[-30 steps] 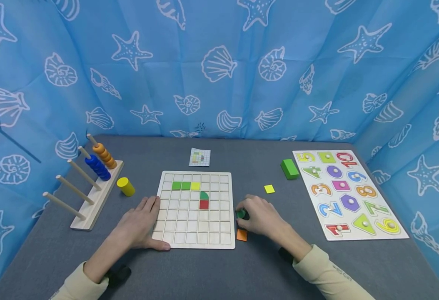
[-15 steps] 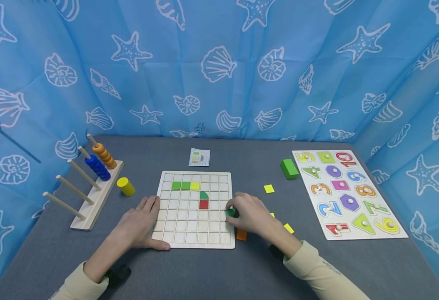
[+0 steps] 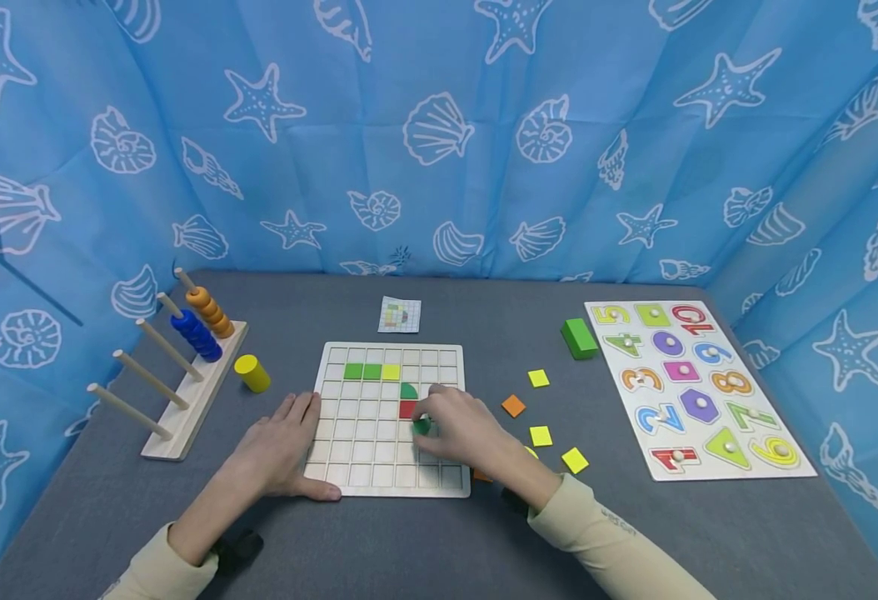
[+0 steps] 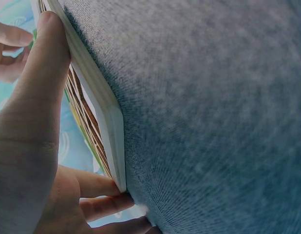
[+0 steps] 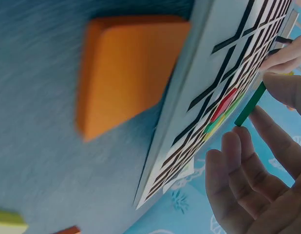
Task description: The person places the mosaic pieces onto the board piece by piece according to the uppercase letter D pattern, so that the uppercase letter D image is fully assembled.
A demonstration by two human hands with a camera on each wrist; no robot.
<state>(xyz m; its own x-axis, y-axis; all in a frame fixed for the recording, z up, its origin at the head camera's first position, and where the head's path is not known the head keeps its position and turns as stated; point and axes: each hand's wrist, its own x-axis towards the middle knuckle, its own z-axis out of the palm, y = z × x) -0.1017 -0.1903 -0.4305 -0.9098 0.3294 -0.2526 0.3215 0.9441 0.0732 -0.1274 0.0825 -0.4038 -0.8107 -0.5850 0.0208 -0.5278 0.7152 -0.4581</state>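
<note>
A pale wooden grid board lies on the grey table. My left hand rests at its left side, with thumb along the near edge and straight fingers at the left edge. Over the board's right half, my right hand pinches a thin green tile between thumb and forefinger, close to a red tile. Above the red one sits a green quarter-circle tile. Farther up, a row holds two green square tiles and a yellow square tile.
Right of the board lie orange tiles and several yellow tiles. Beyond are a green block and a number puzzle. A bead stacker and yellow cylinder stand left; a grid card lies behind.
My right hand has moved left from beside the board to over it, carrying the green tile. This uncovered orange and yellow tiles on the table. The left hand has stayed in place.
</note>
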